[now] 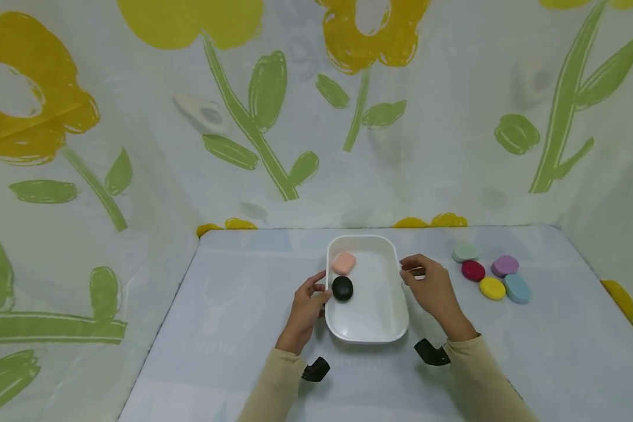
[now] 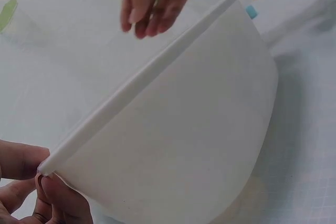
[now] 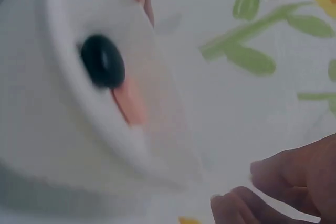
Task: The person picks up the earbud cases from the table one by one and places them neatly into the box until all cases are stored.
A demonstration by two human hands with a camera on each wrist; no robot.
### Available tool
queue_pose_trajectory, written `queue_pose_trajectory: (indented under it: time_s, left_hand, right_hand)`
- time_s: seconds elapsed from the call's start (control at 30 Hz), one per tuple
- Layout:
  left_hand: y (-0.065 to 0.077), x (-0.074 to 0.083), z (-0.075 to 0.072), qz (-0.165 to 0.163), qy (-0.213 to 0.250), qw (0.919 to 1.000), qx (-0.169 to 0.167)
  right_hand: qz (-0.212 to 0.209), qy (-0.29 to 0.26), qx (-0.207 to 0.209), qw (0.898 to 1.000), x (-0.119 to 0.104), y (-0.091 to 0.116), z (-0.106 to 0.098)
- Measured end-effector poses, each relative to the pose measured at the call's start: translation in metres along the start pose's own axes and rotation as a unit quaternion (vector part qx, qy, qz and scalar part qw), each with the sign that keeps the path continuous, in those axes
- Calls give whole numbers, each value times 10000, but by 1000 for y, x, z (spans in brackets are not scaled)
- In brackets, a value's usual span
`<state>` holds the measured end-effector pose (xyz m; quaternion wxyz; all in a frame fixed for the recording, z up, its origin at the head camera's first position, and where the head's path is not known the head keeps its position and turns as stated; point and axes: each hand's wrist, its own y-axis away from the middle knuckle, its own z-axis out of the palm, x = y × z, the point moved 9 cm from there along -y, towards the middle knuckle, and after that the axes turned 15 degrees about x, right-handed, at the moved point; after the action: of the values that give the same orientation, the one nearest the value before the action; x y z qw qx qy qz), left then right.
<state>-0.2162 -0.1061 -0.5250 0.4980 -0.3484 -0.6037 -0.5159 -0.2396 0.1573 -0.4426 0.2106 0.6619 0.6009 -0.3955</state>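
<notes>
A white rectangular basin (image 1: 369, 293) with rounded corners stands in the middle of the table. Inside it, along its left side, lie a pink soap-like block (image 1: 343, 263) and a black oval piece (image 1: 342, 289). My left hand (image 1: 307, 308) pinches the basin's left rim between thumb and fingers, plain in the left wrist view at the rim's corner (image 2: 50, 167). Close by the right rim is my right hand (image 1: 427, 287), its fingers loosely bent with a gap between thumb and fingers. In the right wrist view those fingers (image 3: 283, 169) hold nothing and look apart from the basin.
To the right, a loose group of rounded pieces lies on the table: pale green (image 1: 465, 252), red (image 1: 473, 271), purple (image 1: 504, 266), yellow (image 1: 492, 288) and light blue (image 1: 517, 289). Flower-printed sheeting (image 1: 432, 176) walls the table's back and sides. Black wrist devices (image 1: 316, 370) hang at both cuffs.
</notes>
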Motion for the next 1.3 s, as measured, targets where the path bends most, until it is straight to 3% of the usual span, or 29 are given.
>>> queue_pose_trajectory:
  time_s: [0.43, 0.7, 1.03, 1.3]
  left_hand:
    - [-1, -2, 0, -97, -61, 9999, 87]
    - [-2, -3, 0, -87, -8, 9999, 60]
    - [-5, -6, -1, -167, -12, 9998, 101]
    - [-2, -4, 0, -92, 15, 10000, 33]
  right_hand:
    - [47, 381, 614, 9974, 60, 0, -58]
    - [-70, 429, 864, 9953, 80, 0, -69]
    - [498, 513, 762, 9945, 111, 2, -82]
    - [220, 550, 1240, 9905, 123, 2, -97]
